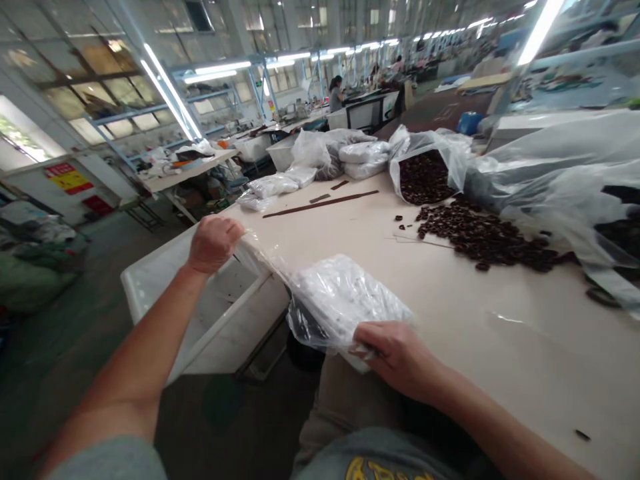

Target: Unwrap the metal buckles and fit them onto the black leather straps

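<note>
holding a clear plastic bag (pixel 345 303) of pale small parts over the near bench (pixel 480 320) edge: left hand (pixel 214 244) clenched on its stretched neck, right hand (pixel 397 357) pinching the bottom. best kept taut and level above the white bin (pixel 150 280).

I saw a long pale table (pixel 480 347) carrying everything. A heap of dark brown rings (pixel 480 237) lay loose on it. Just behind the heap an open plastic sack (pixel 425 167) held more rings. Left of the heap lay a long dark strip (pixel 320 203). Beyond that strip sat filled clear bags (pixel 363 157). Right of the heap, crumpled plastic sheeting (pixel 565 180) covered the surface.
</note>
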### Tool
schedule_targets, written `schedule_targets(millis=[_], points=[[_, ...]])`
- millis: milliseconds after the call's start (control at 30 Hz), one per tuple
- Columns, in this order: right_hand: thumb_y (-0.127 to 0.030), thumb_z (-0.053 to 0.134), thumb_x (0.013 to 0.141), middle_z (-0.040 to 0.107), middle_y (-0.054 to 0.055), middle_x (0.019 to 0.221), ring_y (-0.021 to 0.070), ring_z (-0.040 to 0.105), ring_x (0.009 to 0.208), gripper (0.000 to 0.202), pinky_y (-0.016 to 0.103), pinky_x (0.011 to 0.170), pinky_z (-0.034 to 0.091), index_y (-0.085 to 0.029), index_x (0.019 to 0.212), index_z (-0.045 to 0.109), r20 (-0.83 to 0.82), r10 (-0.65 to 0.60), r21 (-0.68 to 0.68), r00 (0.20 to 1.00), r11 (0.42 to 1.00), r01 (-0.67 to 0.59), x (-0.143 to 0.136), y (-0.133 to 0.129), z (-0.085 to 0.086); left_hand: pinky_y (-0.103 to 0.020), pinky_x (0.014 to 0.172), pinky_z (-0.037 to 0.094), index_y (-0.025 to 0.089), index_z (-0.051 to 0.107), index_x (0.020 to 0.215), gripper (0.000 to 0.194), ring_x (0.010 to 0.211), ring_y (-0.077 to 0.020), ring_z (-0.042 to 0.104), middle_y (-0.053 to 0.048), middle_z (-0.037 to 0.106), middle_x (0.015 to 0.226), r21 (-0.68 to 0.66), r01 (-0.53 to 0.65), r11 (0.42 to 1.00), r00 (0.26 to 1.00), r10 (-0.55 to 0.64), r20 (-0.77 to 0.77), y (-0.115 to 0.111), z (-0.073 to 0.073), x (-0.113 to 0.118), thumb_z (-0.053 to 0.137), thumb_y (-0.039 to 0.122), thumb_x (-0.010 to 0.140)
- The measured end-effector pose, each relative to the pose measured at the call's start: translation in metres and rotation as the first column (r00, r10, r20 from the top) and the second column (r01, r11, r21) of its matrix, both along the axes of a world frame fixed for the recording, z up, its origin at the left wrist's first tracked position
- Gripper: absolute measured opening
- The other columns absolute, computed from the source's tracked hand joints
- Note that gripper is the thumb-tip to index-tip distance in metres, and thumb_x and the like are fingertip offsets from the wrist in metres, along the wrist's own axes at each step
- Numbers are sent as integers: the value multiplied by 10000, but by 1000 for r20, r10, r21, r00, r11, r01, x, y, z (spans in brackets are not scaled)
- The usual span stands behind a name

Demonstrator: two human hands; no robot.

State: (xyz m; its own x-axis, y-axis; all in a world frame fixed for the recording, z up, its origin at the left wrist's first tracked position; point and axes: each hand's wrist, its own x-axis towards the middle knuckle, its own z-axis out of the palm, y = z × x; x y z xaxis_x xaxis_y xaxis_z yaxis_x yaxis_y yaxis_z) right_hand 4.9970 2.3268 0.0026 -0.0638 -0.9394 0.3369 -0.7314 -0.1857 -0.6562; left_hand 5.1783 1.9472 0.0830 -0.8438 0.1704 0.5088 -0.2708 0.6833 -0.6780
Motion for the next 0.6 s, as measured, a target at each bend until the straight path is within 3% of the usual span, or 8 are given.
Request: schedule_targets(millis=[100, 167, 267, 367, 467, 533, 600], points=[[-133, 527, 850, 548, -13, 641, 106, 471, 598, 143, 238, 589, 275, -179, 715, 513, -62, -33, 69, 998, 997, 37, 3, -13, -19, -380, 711, 351, 185, 614, 848, 196, 707, -233, 520, -57, 593, 723, 135, -64, 989, 998, 64, 1, 2, -25, -24, 454, 178, 963], [-94, 534, 798, 582, -6, 662, 117, 499, 620, 118, 253, 601, 263, -181, 719, 523, -151, -48, 123, 987, 990, 67, 5, -23, -19, -388, 736, 350, 182, 624, 859, 236, 745, -239, 528, -68, 600, 750, 246, -100, 964, 995, 100, 11, 2, -29, -50, 427, 217, 984], [-96, 529, 803, 639, 12, 724, 136, 545, 661, 113, 276, 613, 253, -185, 740, 556, -295, -98, 175, 951, 972, 155, 3, -41, -7, -409, 833, 346, 177, 623, 897, 300, 845, -251, 532, -89, 605, 833, 389, -113, 914, 992, 122, 2, -4, -16, -89, 361, 266, 1014], [-138, 513, 872, 679, 40, 789, 166, 593, 717, 136, 285, 617, 268, -187, 786, 605, -390, -174, 180, 904, 949, 260, -5, -63, 6, -428, 891, 338, 162, 621, 932, 326, 887, -254, 525, -106, 612, 895, 410, -124, 904, 987, 154, -42, -19, -2, -110, 325, 269, 1018], [-260, 544, 930, 705, 49, 854, 181, 619, 751, 143, 273, 642, 350, -198, 882, 663, -264, -218, 133, 939, 957, 260, -19, -85, 7, -443, 917, 361, 156, 633, 890, 268, 862, -254, 542, -110, 626, 869, 400, -153, 904, 987, 160, 15, -34, -9, -108, 391, 233, 975], [-337, 523, 965, 718, 56, 977, 180, 641, 821, 213, 275, 722, 432, -217, 1034, 685, -70, -275, 11, 959, 961, 276, -28, -100, 2, -467, 963, 371, 153, 645, 870, 236, 867, -267, 564, -121, 636, 858, 417, -171, 893, 985, 144, 94, -41, -25, -101, 422, 193, 937], [-324, 467, 992, 695, 73, 1165, 191, 653, 959, 296, 291, 830, 468, -227, 1192, 661, 4, -340, -88, 940, 937, 339, -36, -112, -4, -492, 1018, 361, 146, 656, 895, 248, 906, -282, 578, -138, 646, 884, 436, -208, 876, 976, 159, 148, -46, -42, -93, 411, 176, 926]])
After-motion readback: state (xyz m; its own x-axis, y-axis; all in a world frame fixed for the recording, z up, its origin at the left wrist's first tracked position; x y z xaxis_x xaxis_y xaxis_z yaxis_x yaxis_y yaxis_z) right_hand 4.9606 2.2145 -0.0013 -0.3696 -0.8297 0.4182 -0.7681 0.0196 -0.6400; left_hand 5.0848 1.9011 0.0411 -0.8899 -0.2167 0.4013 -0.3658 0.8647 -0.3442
